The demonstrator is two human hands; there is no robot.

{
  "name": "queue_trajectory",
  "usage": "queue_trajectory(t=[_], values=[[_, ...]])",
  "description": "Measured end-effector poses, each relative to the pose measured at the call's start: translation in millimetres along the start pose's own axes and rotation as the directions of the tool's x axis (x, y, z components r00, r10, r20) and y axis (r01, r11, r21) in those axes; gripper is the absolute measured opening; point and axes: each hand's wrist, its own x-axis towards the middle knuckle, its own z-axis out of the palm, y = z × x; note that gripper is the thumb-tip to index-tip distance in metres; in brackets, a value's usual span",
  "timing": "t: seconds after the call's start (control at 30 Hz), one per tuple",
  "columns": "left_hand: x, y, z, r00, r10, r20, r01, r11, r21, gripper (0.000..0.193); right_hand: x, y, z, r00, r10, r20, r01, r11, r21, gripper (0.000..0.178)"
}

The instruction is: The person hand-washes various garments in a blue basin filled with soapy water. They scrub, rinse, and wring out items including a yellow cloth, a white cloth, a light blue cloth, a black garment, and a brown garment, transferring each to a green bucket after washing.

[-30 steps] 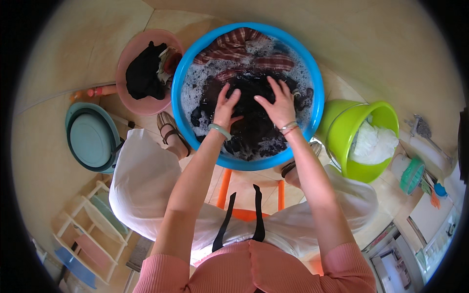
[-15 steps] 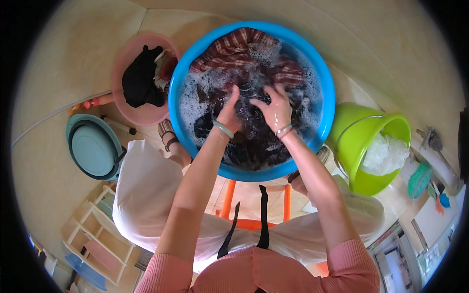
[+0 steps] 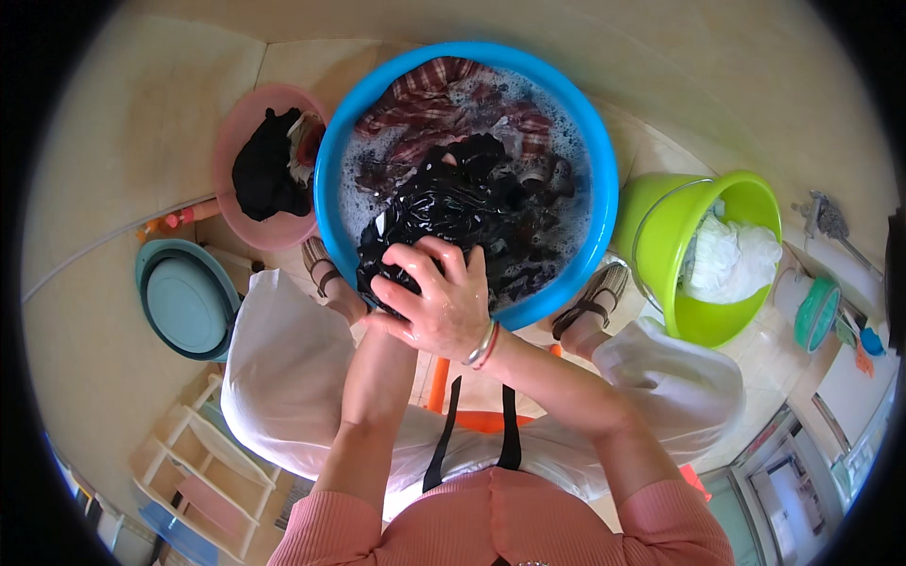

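A wet black garment (image 3: pixel 434 203) is bunched up above the dark, soapy water at the near left of the blue basin (image 3: pixel 607 189). My right hand (image 3: pixel 436 297) lies over its near end, fingers bent and apart as they grip the cloth. My left forearm (image 3: pixel 377 377) runs in below that hand. The garment covers nearly all of my left hand (image 3: pixel 450 159); only a small patch of skin pokes through the folds, so its fingers cannot be made out. A red plaid cloth (image 3: pixel 429 90) soaks at the basin's far side among suds.
To the left, a pink tub (image 3: pixel 226 156) holds dark clothes, with a teal folding basin (image 3: pixel 184 297) nearer me. A tipped green bucket (image 3: pixel 642 226) with white cloth (image 3: pixel 731 259) lies to the right. My sandalled feet flank the basin. A cream rack (image 3: pixel 203 462) stands at lower left.
Both hands were apart in the water. The black garment has come up over my left hand, and my right hand has moved left and nearer onto it. The view has shifted slightly.
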Motion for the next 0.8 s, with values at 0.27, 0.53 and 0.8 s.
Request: queue_trajectory(t=[0.27, 0.53, 0.8], values=[[29, -25, -24, 0.984, 0.147, -0.103, -0.153, 0.987, -0.048, 0.039, 26, 34, 15, 0.964, 0.033, -0.263, -0.016, 0.998, 0.067, 0.023], [57, -44, -44, 0.886, 0.3, -0.353, -0.271, 0.954, 0.132, 0.042, 19, 117, 41, 0.913, 0.381, -0.146, -0.335, 0.904, 0.264, 0.012], [64, -2, -16, 0.708, 0.17, -0.685, -0.07, 0.983, 0.172, 0.062, -20, 195, 36, 0.845, 0.53, -0.071, -0.528, 0.802, -0.279, 0.034]])
